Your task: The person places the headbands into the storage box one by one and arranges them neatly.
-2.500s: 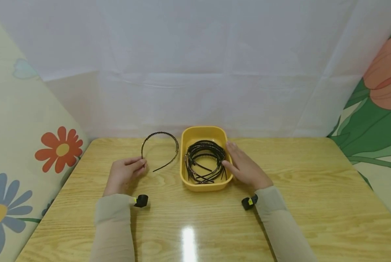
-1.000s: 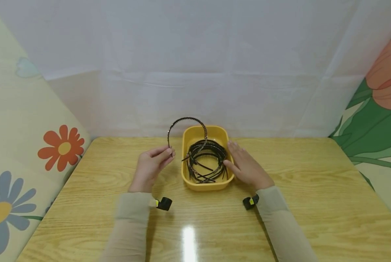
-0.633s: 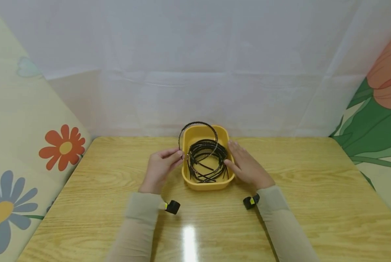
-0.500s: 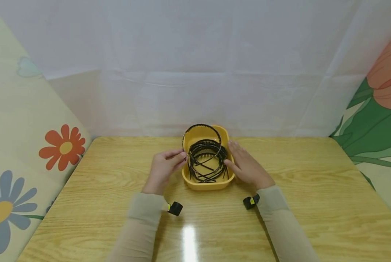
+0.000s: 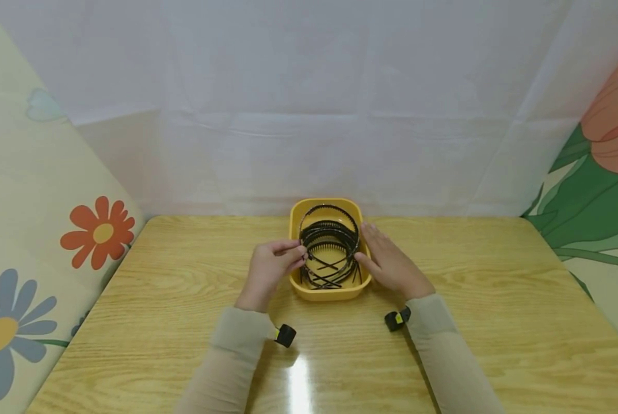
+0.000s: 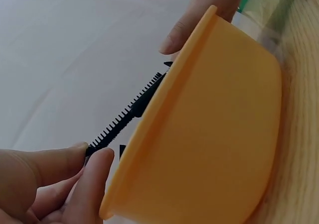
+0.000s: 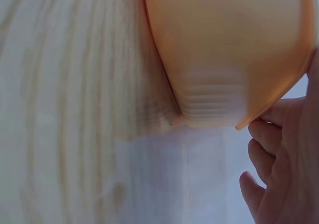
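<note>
My left hand [image 5: 271, 267] pinches one end of a thin black toothed headband [image 5: 323, 206] between thumb and fingers at the left rim of a yellow plastic tub [image 5: 330, 295]. The band's arc lies over the tub, above several other black headbands [image 5: 330, 226] heaped inside. In the left wrist view the held headband [image 6: 115, 129] slants across the rim with its teeth showing. My right hand [image 5: 392, 265] rests along the tub's right side, fingers extended and thumb at the rim. The right wrist view shows its fingertips touching the tub's edge.
The tub stands on a wood-grain table [image 5: 469, 322], close to its back edge. A white cloth [image 5: 267, 115] hangs behind it. Flower-patterned panels [image 5: 102, 233] flank the table on both sides. A small black camera [image 5: 285, 335] is worn at my left wrist.
My left hand has carried the headband from the table left of the tub, rightward over the rim, and lowered it above the others. My right hand has stayed at the tub's right side.
</note>
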Demonstrator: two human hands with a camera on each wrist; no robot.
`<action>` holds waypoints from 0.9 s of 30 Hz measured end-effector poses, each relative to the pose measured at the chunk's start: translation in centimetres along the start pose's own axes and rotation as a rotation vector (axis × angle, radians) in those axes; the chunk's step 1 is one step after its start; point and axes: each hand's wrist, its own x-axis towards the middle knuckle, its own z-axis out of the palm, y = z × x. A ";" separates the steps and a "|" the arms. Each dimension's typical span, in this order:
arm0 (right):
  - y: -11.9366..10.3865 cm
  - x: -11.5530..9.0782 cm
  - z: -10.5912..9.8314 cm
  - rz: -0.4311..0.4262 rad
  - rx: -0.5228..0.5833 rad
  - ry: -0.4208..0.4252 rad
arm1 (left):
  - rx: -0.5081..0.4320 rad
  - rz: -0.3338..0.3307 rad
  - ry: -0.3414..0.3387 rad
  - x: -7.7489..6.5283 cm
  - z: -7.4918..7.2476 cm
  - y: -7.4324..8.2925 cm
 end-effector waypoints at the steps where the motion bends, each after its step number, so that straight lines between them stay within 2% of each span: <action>1: 0.0 0.0 0.0 0.000 0.003 -0.002 | 0.019 0.001 0.004 0.0 0.1 0.0; 5: 0.0 0.1 0.0 -0.003 0.008 0.001 | 0.112 0.011 0.020 -0.2 0.3 0.1; 8: 0.0 0.1 0.1 -0.005 0.007 0.006 | 0.215 0.036 0.033 -0.3 0.4 0.0; 13: 0.0 0.0 0.0 -0.007 0.010 0.010 | 0.392 0.104 0.048 -0.5 0.8 -0.1; 19: -0.1 0.0 -0.1 -0.002 0.018 0.004 | 0.604 0.190 0.034 -1.0 1.1 0.0; 23: -0.1 0.0 -0.2 -0.004 0.024 0.003 | 0.649 0.208 0.010 -1.3 1.3 0.2; 27: -0.1 0.0 -0.2 -0.003 0.022 0.002 | 0.642 0.181 -0.004 -1.5 1.1 0.5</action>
